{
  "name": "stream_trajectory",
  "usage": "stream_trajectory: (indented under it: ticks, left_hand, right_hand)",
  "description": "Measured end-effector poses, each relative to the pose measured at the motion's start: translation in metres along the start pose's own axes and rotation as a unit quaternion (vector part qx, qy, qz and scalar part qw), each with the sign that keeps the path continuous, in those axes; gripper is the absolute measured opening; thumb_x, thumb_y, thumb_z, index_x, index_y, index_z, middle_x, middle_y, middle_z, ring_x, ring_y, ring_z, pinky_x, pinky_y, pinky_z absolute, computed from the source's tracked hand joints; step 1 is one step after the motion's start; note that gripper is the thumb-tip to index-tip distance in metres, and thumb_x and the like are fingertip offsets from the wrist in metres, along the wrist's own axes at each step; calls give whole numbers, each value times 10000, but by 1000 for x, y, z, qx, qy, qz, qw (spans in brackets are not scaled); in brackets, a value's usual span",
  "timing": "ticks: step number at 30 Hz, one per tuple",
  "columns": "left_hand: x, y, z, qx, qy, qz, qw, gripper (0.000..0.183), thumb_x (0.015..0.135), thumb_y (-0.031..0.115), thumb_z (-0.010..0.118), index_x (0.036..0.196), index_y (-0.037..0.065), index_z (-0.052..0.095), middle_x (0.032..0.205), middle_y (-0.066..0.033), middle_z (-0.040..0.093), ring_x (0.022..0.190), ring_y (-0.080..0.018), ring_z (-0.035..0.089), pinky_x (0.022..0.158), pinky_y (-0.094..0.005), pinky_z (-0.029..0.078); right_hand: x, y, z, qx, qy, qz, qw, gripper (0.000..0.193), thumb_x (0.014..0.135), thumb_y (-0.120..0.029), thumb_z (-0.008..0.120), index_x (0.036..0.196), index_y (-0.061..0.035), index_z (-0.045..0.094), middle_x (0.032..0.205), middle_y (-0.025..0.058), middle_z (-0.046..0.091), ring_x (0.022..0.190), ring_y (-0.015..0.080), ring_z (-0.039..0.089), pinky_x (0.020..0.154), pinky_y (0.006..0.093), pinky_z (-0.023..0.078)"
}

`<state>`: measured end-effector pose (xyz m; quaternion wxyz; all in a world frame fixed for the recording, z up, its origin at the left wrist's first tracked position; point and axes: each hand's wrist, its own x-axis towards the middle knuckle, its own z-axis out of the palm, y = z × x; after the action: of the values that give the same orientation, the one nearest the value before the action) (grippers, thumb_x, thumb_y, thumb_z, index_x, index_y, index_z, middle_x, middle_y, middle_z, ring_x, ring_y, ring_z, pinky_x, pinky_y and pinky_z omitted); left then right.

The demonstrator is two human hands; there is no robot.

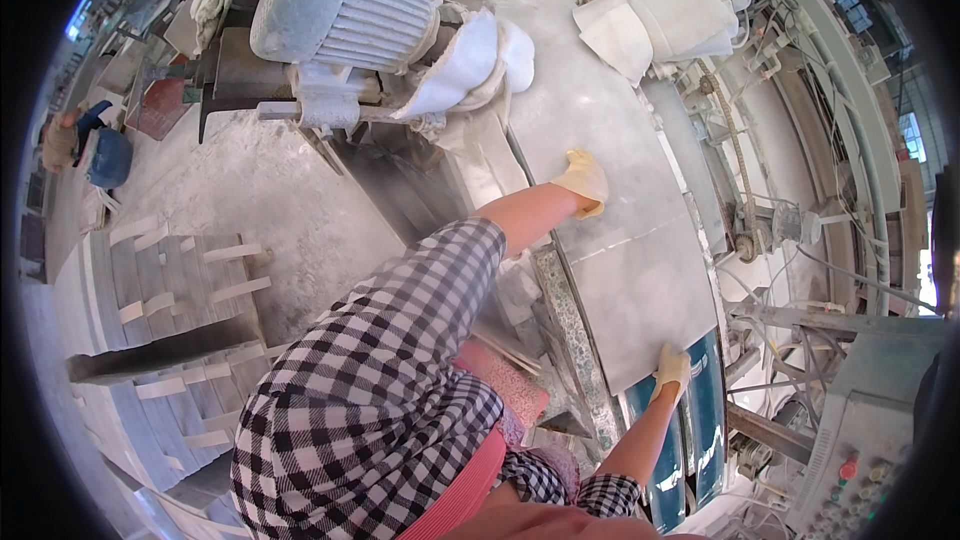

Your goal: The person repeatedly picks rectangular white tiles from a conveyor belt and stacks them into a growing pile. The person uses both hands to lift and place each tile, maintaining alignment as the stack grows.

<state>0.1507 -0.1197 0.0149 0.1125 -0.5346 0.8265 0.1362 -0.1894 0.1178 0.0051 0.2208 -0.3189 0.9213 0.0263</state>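
Note:
Two smooth grey slabs lie end to end along a conveyor, with a thin seam between them. On the far slab (560, 110) rests my left hand (582, 184), in a pale yellow glove, laid on the surface with its fingers spread. My right hand (673, 368), gloved alike, lies over the near edge of the near slab (640, 290), fingers stretched onto its top. The underside of that edge is hidden. Below the right hand, the blue-green belts (706, 420) of the conveyor show.
Dusty motors (345, 15) and a white-covered machine head (665, 20) flank the far slab. A control panel (850, 470) with buttons stands at the lower right. Stacked grey strips (180, 280) with pale spacers sit at left. Near a blue barrel (109, 158), another person (62, 140) is partly visible.

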Motion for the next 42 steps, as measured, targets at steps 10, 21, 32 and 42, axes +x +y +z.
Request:
stream_trajectory:
  ticks: [10, 21, 32, 42]
  left_hand:
    - [-9, -8, -10, 64, 4, 49, 997, 737, 658, 280, 861, 1251, -63, 588, 1163, -301, 600, 1145, -438, 537, 879, -520, 427]
    - [-12, -3, -6, 28, 52, 55, 997, 574, 514, 153, 838, 1064, 8, 762, 1102, -258, 685, 1160, -477, 548, 904, -621, 415]
    - [32, 2, 2, 68, 152, 204, 965, 234, 680, 305, 770, 806, 110, 747, 854, -133, 717, 899, -291, 695, 759, -433, 538]
    - [66, -68, -9, 83, 71, 152, 982, 673, 711, 348, 847, 1259, 33, 617, 1171, -206, 686, 1122, -355, 648, 944, -448, 521]
  right_hand:
    - [-28, -22, 11, 68, 182, -12, 981, 636, 850, -362, 644, 1410, -89, 517, 1267, 250, 635, 1159, 394, 621, 982, 447, 502]
    - [5, -9, 15, 235, 98, 5, 967, 700, 872, -382, 640, 1463, -57, 453, 1282, 205, 628, 1079, 342, 649, 902, 426, 541]
    - [-8, 31, 10, 353, 115, 44, 927, 514, 936, -354, 604, 1383, -109, 539, 1290, 80, 615, 1115, 215, 608, 918, 337, 499]
    - [-1, -118, 49, 475, 256, -146, 829, 687, 813, -125, 676, 1454, -16, 454, 1266, 238, 644, 1212, 364, 611, 1020, 356, 480]
